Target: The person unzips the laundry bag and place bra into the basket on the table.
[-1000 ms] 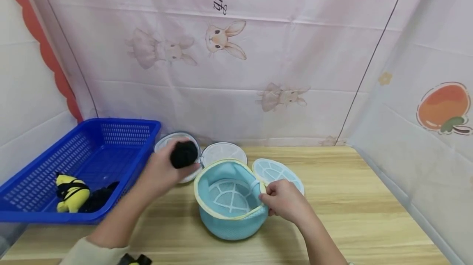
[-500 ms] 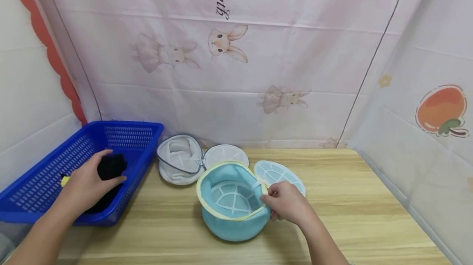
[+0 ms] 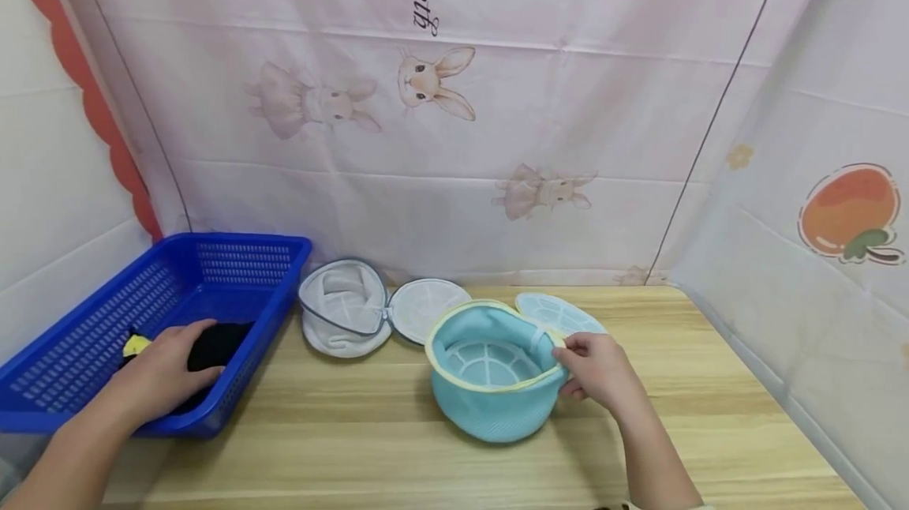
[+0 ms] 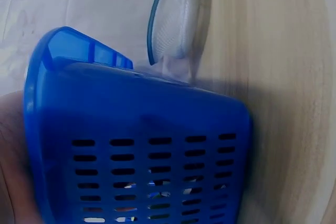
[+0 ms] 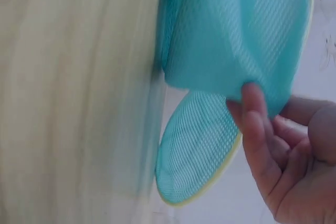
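Note:
In the head view my left hand [image 3: 166, 372] reaches into the blue plastic basket [image 3: 284, 313]. Its fingers and thumb sit around a black rolled cloth bundle [image 3: 220, 344]; part of the bundle lies under the hand. My right hand [image 3: 596, 368] pinches the yellow-edged rim of a teal mesh laundry bag [image 3: 493, 411], which stands upright with its mouth open. Seen from the right wrist, fingertips [image 5: 252, 95] and thumb hold the bag's edge, and its round flap lid [image 5: 197, 150] hangs behind.
Something yellow [image 3: 135, 346] with black shows beside the left hand in the basket. A white mesh bag [image 3: 344, 309] with its round lid [image 3: 426, 309] folded out lies behind, near the printed curtain [image 3: 454, 234]. Bare wood tabletop [image 3: 341, 447] extends in front.
My left hand has carried the black bundle leftward and down into the basket. Over the last half second, my right hand has slid the teal bag to the right and slightly back.

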Action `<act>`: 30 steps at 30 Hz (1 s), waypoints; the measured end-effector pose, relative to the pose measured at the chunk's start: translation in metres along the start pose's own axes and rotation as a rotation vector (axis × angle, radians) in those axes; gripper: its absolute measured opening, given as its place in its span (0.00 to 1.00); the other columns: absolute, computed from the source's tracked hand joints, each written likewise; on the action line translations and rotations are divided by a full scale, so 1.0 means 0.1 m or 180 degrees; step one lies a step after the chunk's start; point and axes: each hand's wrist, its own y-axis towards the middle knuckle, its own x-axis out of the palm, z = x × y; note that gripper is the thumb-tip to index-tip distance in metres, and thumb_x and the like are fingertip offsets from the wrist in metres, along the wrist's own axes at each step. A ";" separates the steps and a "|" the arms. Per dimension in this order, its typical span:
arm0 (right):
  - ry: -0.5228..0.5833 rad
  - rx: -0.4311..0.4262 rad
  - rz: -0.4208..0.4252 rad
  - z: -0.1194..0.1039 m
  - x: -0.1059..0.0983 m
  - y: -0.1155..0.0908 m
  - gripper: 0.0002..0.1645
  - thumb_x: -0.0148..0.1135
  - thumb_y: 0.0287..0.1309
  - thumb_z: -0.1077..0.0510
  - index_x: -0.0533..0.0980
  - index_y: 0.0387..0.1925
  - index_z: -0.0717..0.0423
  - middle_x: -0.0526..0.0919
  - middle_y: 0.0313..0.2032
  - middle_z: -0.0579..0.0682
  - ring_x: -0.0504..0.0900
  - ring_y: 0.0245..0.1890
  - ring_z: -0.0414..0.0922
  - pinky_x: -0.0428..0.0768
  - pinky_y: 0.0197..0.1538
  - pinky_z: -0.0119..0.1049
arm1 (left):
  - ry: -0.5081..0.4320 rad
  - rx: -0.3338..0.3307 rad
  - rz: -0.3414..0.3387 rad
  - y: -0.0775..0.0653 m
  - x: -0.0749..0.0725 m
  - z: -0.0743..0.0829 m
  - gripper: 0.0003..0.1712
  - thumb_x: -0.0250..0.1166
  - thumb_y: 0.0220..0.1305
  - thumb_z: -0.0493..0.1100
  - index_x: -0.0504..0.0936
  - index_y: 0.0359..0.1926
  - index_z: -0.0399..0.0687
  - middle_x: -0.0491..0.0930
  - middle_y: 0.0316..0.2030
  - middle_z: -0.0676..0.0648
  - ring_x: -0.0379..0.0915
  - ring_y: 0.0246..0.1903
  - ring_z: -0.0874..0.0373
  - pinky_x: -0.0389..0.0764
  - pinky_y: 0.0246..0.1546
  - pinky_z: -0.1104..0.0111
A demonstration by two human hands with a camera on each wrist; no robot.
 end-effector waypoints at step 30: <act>-0.0404 -0.0397 -0.0515 0.05 -0.06 -0.02 0.26 0.56 0.67 0.57 0.70 0.65 0.61 0.77 0.58 0.67 0.86 0.39 0.49 0.83 0.47 0.48 | -0.0168 0.0763 0.0627 -0.03 0.22 1.47 0.38 0.66 0.64 0.51 0.65 0.69 0.38 0.60 0.70 0.31 0.53 0.70 0.34 0.53 0.65 0.32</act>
